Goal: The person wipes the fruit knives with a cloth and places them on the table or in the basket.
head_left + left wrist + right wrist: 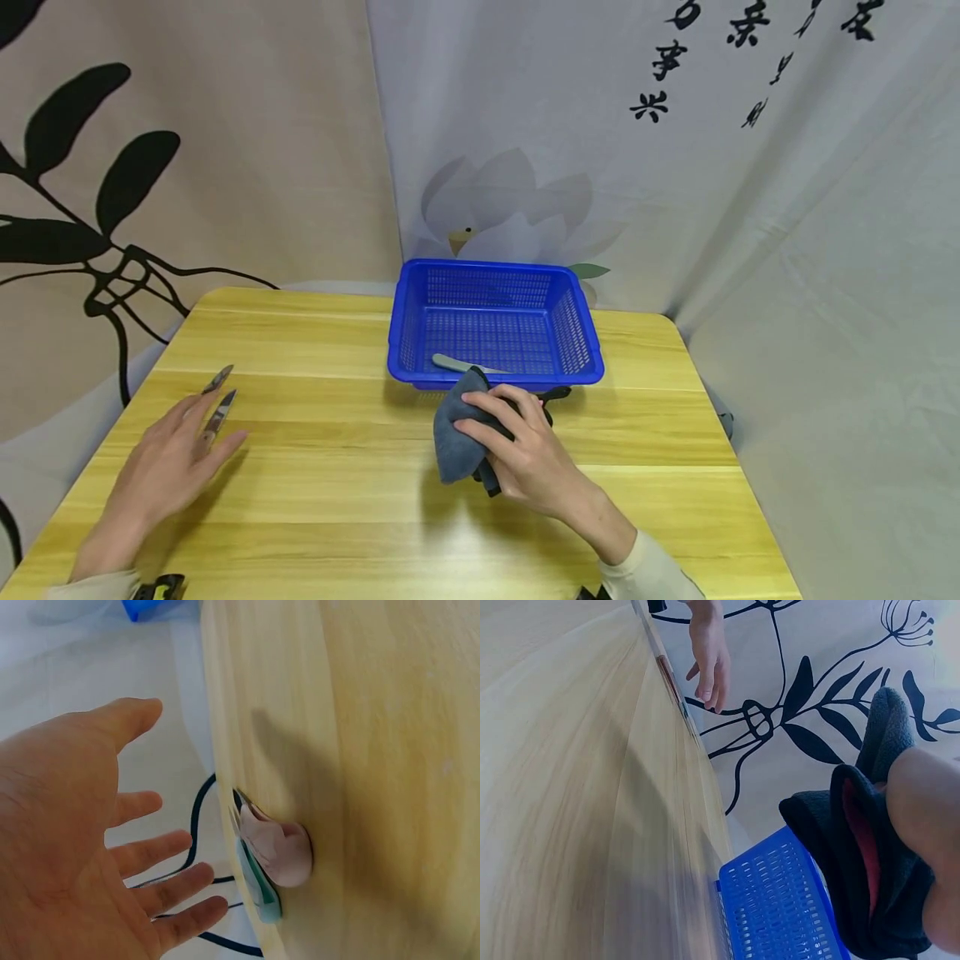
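Note:
My right hand [528, 454] grips a folded dark grey-blue cloth [459, 433] over the front rim of a blue plastic basket [592, 367]. Red shows inside the folds of the cloth [817, 825] in the right wrist view, and a black end sticks out beside my fingers. A knife [450, 362] with a pale handle lies in the basket, partly overlapped by the cloth. My left hand [165, 471] is spread above the table's left side, holding nothing. Below it lie two small pointed blades, one with a pink handle [281, 851], the other with a green handle [259, 889].
The wooden table [322, 500] ends close by the left-hand blades. Behind the basket hangs a printed curtain [300, 167], and another pale curtain [840, 333] runs down the right side. Dark small items peek in near both wrists.

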The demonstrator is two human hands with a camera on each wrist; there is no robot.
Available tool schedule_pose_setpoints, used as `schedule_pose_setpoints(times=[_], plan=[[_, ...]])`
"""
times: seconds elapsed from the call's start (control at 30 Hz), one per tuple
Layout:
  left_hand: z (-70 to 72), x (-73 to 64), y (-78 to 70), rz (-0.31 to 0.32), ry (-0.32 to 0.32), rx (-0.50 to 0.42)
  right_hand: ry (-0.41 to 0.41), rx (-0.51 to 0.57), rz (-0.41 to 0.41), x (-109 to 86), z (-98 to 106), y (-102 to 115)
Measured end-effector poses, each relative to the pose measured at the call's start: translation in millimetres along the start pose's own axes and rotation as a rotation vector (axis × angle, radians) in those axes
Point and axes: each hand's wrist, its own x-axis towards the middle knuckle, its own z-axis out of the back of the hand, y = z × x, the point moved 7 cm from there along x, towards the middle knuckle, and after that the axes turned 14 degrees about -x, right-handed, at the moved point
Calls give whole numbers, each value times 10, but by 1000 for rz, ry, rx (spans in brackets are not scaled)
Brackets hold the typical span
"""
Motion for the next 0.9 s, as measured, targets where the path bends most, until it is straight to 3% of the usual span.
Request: schedule_pose_setpoints(times=[0.2, 0.53, 0.9], plan=[[23, -15, 99, 11, -10, 19, -3, 2, 3, 1, -5, 19], [32, -25, 266, 123, 67, 65, -11, 1, 10, -24, -2, 40], [-37, -11, 259, 83, 79, 80, 2, -5, 0, -60, -19, 34]])
